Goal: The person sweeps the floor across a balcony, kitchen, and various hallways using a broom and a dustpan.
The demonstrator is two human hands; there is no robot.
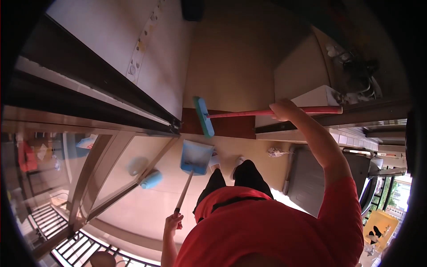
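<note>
My right hand (283,110) is closed around the red handle of a broom (203,116), whose blue head with green bristles lies across the dark reddish-brown doorway sill (235,125). In my left hand (174,222) is the pole of a long-handled dustpan (196,155). The blue pan rests on the light floor to the left of my feet, its open side toward the broom head, with a gap between them. Some greyish debris shows inside the pan, too small to make out.
A dark-framed sliding glass door (102,178) stands on the left, near a light-blue container (151,179). On the right are a grey cabinet-like box (327,180) and a bunched whitish mop-like thing (278,152). Beyond the sill, a brownish floor (229,53) runs between walls.
</note>
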